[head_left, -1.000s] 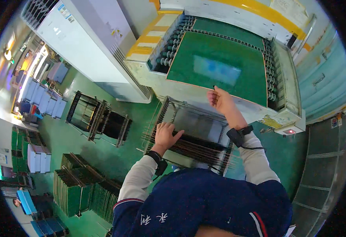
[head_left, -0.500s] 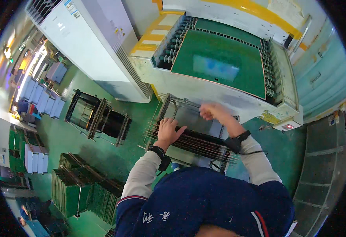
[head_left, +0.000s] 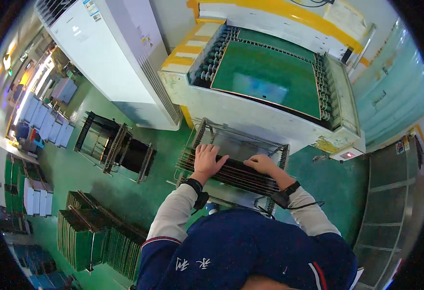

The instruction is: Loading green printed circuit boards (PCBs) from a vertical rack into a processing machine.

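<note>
Here the bare left hand [head_left: 207, 160] splays wide, clasping nothing visible, over thin dark panels [head_left: 231, 178] in a grey metal rack [head_left: 200, 129], bare right hand [head_left: 265, 166] half-curled there, hold unclear, seemingly aligning them, next needing 2 steady hands.

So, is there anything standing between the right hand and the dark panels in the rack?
Nothing visible: the right hand appears to rest directly on the upper edges of the dark panels. The left hand is farther left on the same row, and the rack surrounds the panels, so neither blocks it.
</note>
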The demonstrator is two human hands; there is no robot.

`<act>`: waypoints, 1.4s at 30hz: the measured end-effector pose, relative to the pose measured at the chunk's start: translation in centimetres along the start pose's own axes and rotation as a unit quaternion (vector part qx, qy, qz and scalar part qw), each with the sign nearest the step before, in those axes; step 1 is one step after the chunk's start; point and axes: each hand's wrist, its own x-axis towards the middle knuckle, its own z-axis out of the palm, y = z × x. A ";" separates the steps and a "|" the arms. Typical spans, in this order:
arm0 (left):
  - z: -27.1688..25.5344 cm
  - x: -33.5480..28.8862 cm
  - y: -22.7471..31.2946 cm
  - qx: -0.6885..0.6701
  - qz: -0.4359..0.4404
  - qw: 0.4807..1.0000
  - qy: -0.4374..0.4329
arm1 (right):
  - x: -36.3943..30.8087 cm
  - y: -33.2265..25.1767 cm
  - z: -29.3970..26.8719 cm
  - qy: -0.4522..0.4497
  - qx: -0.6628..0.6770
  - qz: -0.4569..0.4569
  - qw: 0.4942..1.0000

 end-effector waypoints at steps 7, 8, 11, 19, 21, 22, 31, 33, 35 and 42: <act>-0.5 0.2 0.4 0.007 -0.021 0.999 -0.045 | 0.4 0.8 0.3 0.046 -0.022 -0.043 0.998; -0.6 0.3 0.4 0.009 -0.030 0.998 -0.058 | 0.2 0.4 0.1 0.034 -0.026 -0.046 0.998; -0.3 0.2 0.1 0.019 -0.028 0.997 -0.064 | 0.0 -0.5 -0.3 0.023 -0.031 -0.038 0.999; -0.1 0.2 0.3 0.008 -0.004 1.000 -0.011 | 0.4 0.0 -0.1 0.009 -0.030 -0.013 0.999; 0.3 -0.2 0.0 0.005 0.013 0.999 0.033 | 0.2 -0.6 -0.2 0.002 -0.025 -0.012 1.000; 0.3 -0.2 0.0 0.005 0.020 0.999 0.040 | 0.1 -0.7 -0.2 0.001 -0.018 -0.015 1.000; 0.5 -0.1 0.1 0.011 0.030 0.998 0.054 | 0.3 -0.6 -0.2 0.002 -0.023 -0.001 1.000; 0.5 -0.2 -0.1 0.009 0.028 0.998 0.053 | 0.2 -1.0 -0.4 0.007 -0.031 -0.001 0.999; 0.5 -0.1 -0.1 0.002 0.027 0.999 0.045 | 0.2 -0.9 -0.4 0.011 -0.032 -0.005 0.999; 0.3 0.1 0.0 0.014 0.020 0.999 0.035 | 0.2 -1.0 -0.6 0.012 -0.036 -0.001 0.999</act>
